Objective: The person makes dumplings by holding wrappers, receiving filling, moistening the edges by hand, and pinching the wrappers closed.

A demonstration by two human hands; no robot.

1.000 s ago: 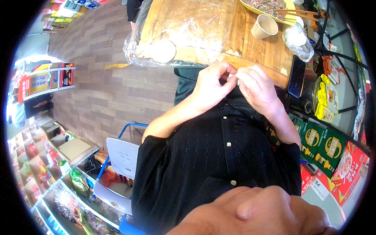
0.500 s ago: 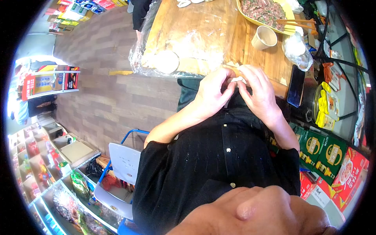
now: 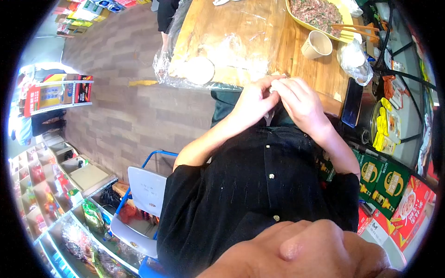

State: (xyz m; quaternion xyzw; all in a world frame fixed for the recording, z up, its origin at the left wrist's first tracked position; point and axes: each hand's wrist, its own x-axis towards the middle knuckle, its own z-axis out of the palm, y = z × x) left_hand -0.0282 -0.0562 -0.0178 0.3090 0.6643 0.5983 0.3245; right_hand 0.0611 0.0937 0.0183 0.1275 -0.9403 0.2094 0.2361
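Observation:
My left hand (image 3: 254, 101) and my right hand (image 3: 301, 104) meet over the near edge of the wooden table. Their fingers are pinched together around a small white dumpling (image 3: 273, 86), mostly covered by the fingers. To the left, a round white dough wrapper (image 3: 200, 70) lies on the plastic-covered table, washed out by glare. Beyond my hands, a yellow tray (image 3: 348, 11) holds minced meat filling (image 3: 316, 16) with green bits, and wooden chopsticks (image 3: 357, 28) rest across its rim. A paper cup (image 3: 316, 45) stands beside the tray.
Clear plastic film (image 3: 163, 65) hangs over the table's left edge. A phone (image 3: 352, 102) and a clear plastic bag (image 3: 355, 61) lie at the right. A blue-framed chair (image 3: 146, 190) is at my left, near shelves of goods (image 3: 51, 190). Another person's leg (image 3: 165, 18) shows beyond the table.
My fingers have closed in tighter around the dumpling, and the right hand has shifted slightly left against the left hand. The view has shifted slightly.

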